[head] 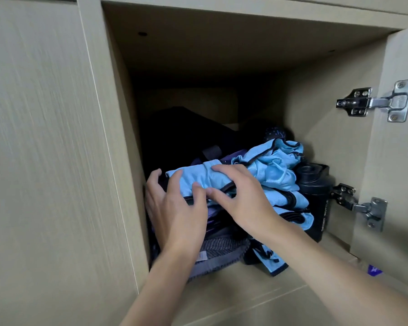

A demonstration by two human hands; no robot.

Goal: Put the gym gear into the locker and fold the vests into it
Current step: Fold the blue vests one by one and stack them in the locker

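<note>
Just left of the black shaker bottle [316, 184], my left hand [174, 208] and right hand [240, 203] pinch the light-blue vest [269, 170] on the clothes pile [222, 250], probably seating it; next I'd let go and flatten it.

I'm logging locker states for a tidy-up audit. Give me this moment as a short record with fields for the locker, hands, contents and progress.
locker: open locker, door swung right
left hand: left hand grips folded light blue vest
right hand: right hand grips the same vest
beneath: grey garment and purple fabric
behind: crumpled blue vest
right of pile: black bottle, standing
progress: gear inside, not all vests folded
</note>
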